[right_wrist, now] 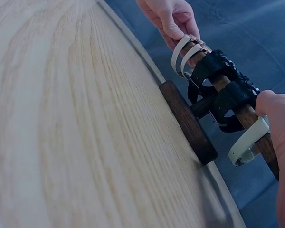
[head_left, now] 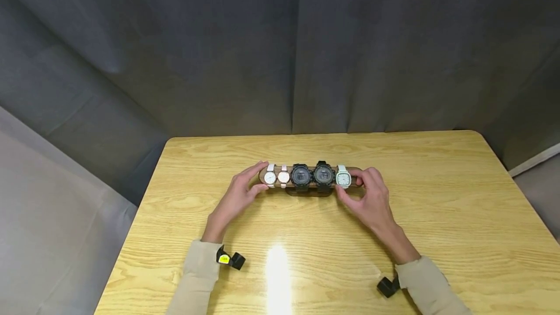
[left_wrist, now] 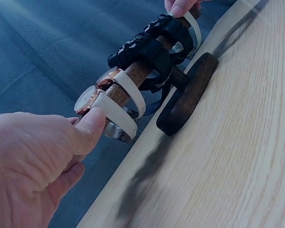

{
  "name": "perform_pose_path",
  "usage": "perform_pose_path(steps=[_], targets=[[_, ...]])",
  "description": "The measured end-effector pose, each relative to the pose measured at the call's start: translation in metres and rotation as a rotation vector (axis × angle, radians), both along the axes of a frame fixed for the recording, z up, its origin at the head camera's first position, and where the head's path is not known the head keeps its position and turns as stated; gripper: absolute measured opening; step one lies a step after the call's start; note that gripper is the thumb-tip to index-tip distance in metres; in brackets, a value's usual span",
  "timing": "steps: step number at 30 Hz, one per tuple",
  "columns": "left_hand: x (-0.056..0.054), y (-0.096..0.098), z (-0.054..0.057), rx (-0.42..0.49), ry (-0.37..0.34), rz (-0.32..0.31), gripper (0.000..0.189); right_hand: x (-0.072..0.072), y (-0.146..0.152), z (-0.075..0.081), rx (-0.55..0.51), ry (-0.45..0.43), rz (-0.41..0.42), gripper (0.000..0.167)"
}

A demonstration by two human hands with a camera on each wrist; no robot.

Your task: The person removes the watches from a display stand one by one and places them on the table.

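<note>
A dark wooden T-shaped watch stand carries several watches on its bar. My left hand grips the bar's left end, its thumb against a round watch with a white strap. Beside that sits a smaller round watch with a pale strap. Two chunky black digital watches are in the middle, above the base. My right hand pinches the pale-green square watch near the bar's right end; its thumb is at the lower edge. The right fingertips are partly hidden behind the bar.
The stand's oval base rests on a wood-grain table. A dark grey curtain hangs behind the table's far edge. Small black wrist cameras are at both sleeves.
</note>
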State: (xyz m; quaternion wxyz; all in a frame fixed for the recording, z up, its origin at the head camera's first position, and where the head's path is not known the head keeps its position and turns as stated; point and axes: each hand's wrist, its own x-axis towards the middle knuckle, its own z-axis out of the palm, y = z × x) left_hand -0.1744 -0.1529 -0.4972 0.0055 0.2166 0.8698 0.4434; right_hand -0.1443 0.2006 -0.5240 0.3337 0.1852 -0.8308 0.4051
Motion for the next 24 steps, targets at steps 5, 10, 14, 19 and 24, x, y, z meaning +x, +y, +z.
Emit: perform_pose_path(steps=[5, 10, 14, 19, 24], targets=[[0.000, -0.001, -0.001, 0.000, 0.012, -0.003, 0.064, -0.003, 0.000, -0.003, -0.029, 0.039, 0.006, 0.042], [-0.001, -0.001, -0.002, 0.005, 0.022, -0.008, 0.064, -0.001, 0.001, 0.001, -0.025, 0.023, 0.008, 0.043], [-0.002, -0.001, -0.002, 0.003, 0.016, -0.007, 0.063, 0.000, 0.002, 0.006, -0.006, 0.018, 0.008, 0.040], [-0.001, -0.002, -0.001, 0.001, 0.014, -0.008, 0.063, 0.001, 0.004, 0.011, 0.026, -0.021, -0.007, 0.035], [-0.001, -0.002, -0.001, 0.001, 0.018, -0.007, 0.063, 0.000, 0.005, 0.011, 0.033, -0.034, -0.013, 0.032]])
